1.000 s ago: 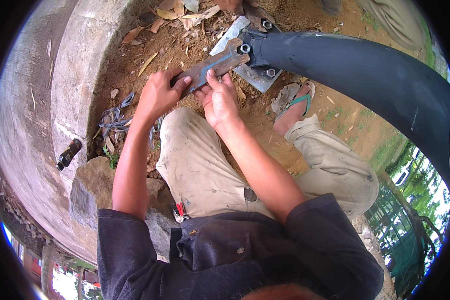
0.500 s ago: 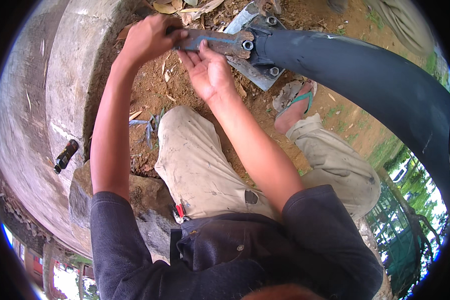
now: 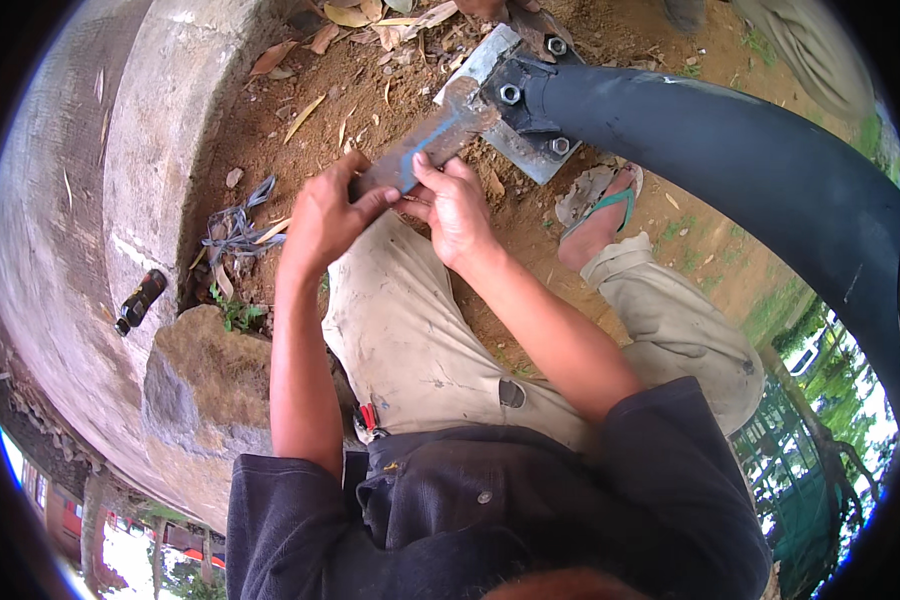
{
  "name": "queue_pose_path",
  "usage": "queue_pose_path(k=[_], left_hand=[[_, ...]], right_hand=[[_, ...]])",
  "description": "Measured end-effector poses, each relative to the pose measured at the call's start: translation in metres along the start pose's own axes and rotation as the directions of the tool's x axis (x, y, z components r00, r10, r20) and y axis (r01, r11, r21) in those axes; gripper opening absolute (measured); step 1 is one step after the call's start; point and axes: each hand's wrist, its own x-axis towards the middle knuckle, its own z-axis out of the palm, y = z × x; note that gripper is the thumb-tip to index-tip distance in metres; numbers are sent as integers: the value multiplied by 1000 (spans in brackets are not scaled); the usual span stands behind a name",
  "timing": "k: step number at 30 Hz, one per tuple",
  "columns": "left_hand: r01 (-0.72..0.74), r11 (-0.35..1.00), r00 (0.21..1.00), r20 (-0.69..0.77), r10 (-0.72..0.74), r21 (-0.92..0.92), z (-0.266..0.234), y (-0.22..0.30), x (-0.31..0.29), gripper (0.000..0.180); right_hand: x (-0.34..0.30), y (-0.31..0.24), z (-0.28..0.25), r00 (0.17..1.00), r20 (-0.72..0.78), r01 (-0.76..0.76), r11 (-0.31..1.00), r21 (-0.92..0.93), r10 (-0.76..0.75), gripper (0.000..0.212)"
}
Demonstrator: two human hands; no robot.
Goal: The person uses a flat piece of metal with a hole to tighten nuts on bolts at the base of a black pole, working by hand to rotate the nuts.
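Both of my hands hold a flat, rusty steel wrench (image 3: 425, 143) with a blue stripe along it. My left hand (image 3: 325, 212) is closed round its near end. My right hand (image 3: 453, 205) pinches it a little farther up, thumb on top. The wrench slants up to the right, and its jaw end lies just beside a hex nut (image 3: 510, 94), which shows uncovered. That nut sits on a metal base plate (image 3: 535, 163) at the foot of a thick dark curved post (image 3: 690, 115). Two more nuts, a far nut (image 3: 556, 46) and a near nut (image 3: 559, 146), sit on the plate.
A concrete kerb (image 3: 160, 120) runs along the left, with a small black bottle (image 3: 141, 301) on it. A large stone (image 3: 210, 375) lies beside my left forearm. Dry leaves and dark plastic strips (image 3: 238, 228) litter the soil. Another person's trouser leg (image 3: 815, 50) shows far right.
The wrench has come off the nut. Its held end has swung toward me, and both hands have moved nearer with it.
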Motion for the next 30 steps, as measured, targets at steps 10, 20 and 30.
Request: queue_pose_path(k=[10, 20, 30], left_hand=[[199, 811, 980, 112, -165, -550, 72, 21, -25, 31], [200, 904, 980, 76, -185, -379, 55, 28, -14, 28], [-347, 929, 925, 207, 317, 130, -60, 7, 114, 27]], right_hand=[[-5, -19, -51, 1000, -9, 21, 978, -207, -23, 22], [4, -19, -47, 1000, 5, 10, 986, -169, -9, 23], [56, -7, 34, 991, 64, 88, 923, 375, -121, 31]])
